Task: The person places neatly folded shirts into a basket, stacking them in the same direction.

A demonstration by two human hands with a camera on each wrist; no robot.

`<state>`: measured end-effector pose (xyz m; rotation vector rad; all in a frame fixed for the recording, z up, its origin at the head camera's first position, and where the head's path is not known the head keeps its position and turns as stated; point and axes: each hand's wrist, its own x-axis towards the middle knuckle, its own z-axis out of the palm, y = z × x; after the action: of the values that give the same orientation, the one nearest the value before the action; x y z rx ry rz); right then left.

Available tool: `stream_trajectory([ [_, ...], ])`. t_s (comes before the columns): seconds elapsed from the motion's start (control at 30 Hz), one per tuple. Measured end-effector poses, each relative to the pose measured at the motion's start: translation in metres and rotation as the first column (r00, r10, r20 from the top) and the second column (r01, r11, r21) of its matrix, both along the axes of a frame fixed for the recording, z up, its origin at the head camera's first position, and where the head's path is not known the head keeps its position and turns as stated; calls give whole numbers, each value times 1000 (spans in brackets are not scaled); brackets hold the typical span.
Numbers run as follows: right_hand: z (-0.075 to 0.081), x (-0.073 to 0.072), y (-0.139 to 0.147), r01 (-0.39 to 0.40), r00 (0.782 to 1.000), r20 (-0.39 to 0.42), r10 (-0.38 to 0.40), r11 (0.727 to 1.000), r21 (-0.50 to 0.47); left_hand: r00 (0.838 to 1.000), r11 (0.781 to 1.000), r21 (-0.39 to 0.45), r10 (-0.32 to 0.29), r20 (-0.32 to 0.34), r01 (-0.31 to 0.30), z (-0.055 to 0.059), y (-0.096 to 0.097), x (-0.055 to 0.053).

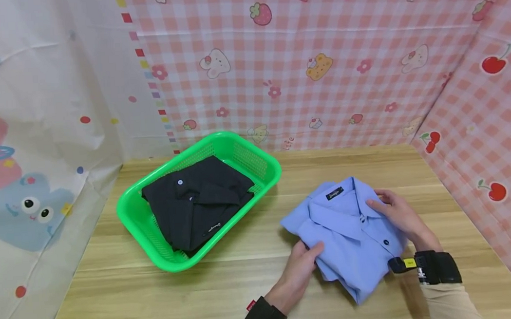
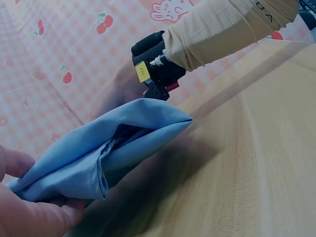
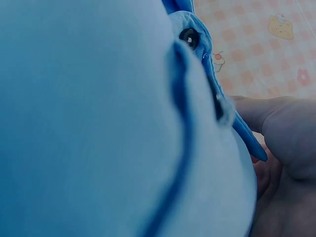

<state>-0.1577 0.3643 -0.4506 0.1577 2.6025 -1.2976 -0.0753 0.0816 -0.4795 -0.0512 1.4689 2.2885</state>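
A folded light blue shirt (image 1: 343,232), collar toward the far side, is held between both hands at the right of the table. My left hand (image 1: 298,269) grips its near left edge, thumb on top and fingers beneath. At the far right edge, beside the collar, my right hand (image 1: 397,214) holds the shirt with the thumb over the cloth. In the left wrist view the folded layers (image 2: 123,143) rise above the wood and cast a shadow. The right wrist view shows the blue cloth (image 3: 108,118) up close, with a dark button near the collar.
A green plastic basket (image 1: 144,244) stands at the left of the table, holding a folded black shirt (image 1: 196,202). The wooden table (image 1: 229,297) is bordered by a pink checked backdrop (image 1: 242,92) behind and at the right, and a white printed sheet at the left.
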Motion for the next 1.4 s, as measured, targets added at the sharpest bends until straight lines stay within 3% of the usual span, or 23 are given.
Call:
stream_trajectory([
  [0.37,8,1,-3,18,1000,-25,-18,1000,-13,1000,1000,-4,5,-12,-5,4,-6,-5],
  [0.83,12,2,-11,48,998,-41,-49,998,-38,998,998,-36,54,-29,-55,11,-17,-12],
  [1.4,21,4,-24,59,992,-105,-71,992,-115,995,996,-51,65,-82,-70,26,-35,-16],
])
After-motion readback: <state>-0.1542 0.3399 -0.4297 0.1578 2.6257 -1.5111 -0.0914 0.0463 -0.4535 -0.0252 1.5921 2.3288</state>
